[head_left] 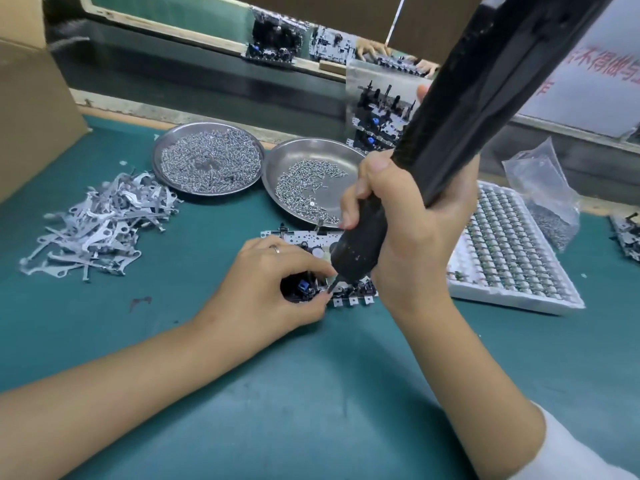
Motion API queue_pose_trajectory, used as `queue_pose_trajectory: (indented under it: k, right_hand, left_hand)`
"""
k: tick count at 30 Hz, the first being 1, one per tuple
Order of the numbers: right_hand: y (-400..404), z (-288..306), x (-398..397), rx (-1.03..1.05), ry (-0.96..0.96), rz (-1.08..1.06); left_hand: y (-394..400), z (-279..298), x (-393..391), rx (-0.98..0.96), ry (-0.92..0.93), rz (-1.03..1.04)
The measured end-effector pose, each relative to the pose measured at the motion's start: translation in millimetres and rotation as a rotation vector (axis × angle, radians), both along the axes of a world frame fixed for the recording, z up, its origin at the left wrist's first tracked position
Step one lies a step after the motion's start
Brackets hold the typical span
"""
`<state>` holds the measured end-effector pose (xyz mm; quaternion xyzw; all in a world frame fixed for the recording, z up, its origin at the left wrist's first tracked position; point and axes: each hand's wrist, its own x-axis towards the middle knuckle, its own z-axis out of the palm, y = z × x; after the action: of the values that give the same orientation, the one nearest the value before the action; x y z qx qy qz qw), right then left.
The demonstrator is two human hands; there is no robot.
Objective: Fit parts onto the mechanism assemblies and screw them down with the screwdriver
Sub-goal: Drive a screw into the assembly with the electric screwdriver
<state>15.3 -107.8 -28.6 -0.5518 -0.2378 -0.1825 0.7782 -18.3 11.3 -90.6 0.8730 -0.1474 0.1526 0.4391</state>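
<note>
Head view: teal mat, everything's on it.
Right hand: wrapped tight round the black electric screwdriver, tip down on the mechanism assembly, mid-mat.
Left hand: fingers curled, pinching the assembly's near-left edge, ring on one finger.
Far left: pile of grey metal levers.
Far: two steel dishes of screws.
Right: white tray of small parts.

screwdriver top cut off by frame edge, bit tip contact unresolvable; left hand hides most of mechanism assembly
</note>
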Motion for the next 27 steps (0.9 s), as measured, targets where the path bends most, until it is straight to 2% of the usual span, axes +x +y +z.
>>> queue_pose_trajectory:
  k: [27]
  right_hand:
    - [8.3, 0.9, -2.4, 0.026, 0.001, -0.007]
  left_hand:
    - [2.3, -6.5, 1.8, 0.034, -0.057, 0.008]
